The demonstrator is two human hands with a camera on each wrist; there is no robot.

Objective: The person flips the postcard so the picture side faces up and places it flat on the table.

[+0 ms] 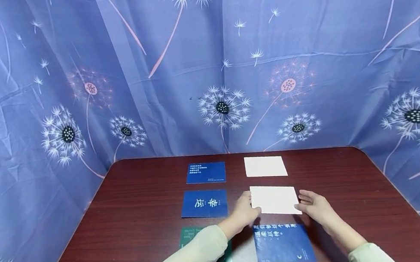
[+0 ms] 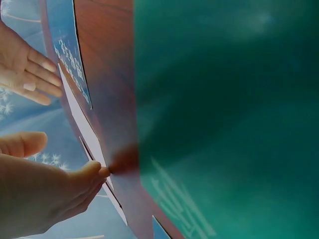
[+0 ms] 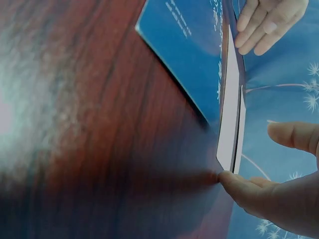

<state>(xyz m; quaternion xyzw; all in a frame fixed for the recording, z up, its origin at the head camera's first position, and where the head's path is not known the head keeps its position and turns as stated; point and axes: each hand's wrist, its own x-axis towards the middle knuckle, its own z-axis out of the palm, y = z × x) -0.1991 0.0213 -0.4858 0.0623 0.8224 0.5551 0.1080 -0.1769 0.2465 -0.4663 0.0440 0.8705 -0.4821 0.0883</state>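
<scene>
A white card (image 1: 275, 200) lies flat in the middle of the right-hand column of cards. My left hand (image 1: 244, 209) is at its left edge, the fingertips touching down beside or on that edge. On the opposite side, my right hand (image 1: 317, 206) has its thumb by the card's near right corner, the other fingers loosely extended. In the left wrist view, the left hand (image 2: 55, 191) has its thumb raised and its lower fingertips at the card's edge. The right wrist view has the right hand (image 3: 279, 194) with a fingertip at the card's end; nothing is visibly pinched.
Another white card (image 1: 265, 166) lies behind, and a blue card with white writing (image 1: 283, 243) in front. At left are two blue cards (image 1: 205, 173) and a green card (image 1: 226, 254), partly hidden by my left sleeve. Dandelion-print curtains (image 1: 178, 121) surround the dark red wooden table (image 1: 126, 214).
</scene>
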